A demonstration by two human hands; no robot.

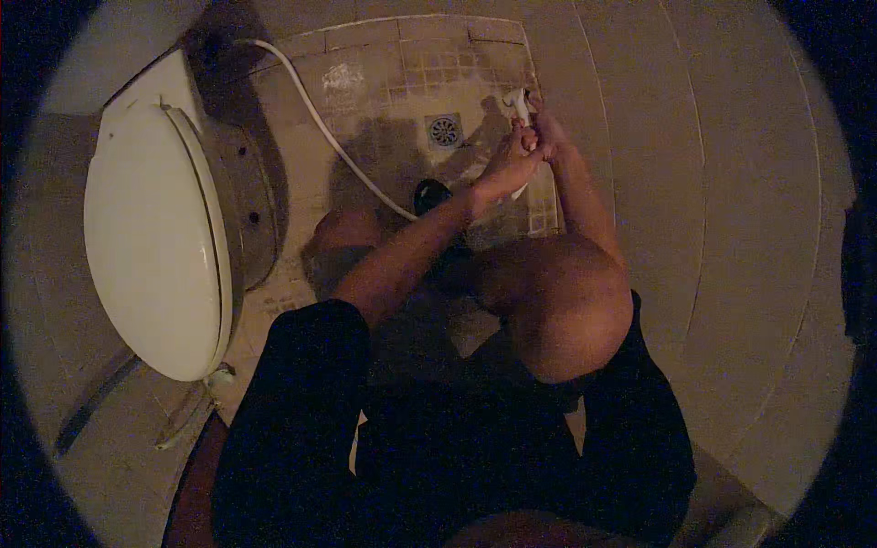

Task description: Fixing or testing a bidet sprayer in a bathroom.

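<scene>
A white hand-held sprayer (521, 106) is held low over the tiled floor near the right-hand wall. My left hand (515, 156) reaches across from the left and its fingers close around the handle. Pressed against the handle's right side is my right hand (553, 135); its fingers are partly hidden, so its hold is unclear. Below the hands a short piece of white hose (521, 192) shows. A longer stretch of white hose (322, 127) runs from the upper left and passes behind my left forearm.
A toilet with its pale lid (154, 240) down stands at left. A round floor drain (445, 131) lies just left of my hands. Tiled wall (651, 171) rises close on the right. A dark rounded thing (432, 197), possibly footwear, is by my left forearm. My bent knees are below.
</scene>
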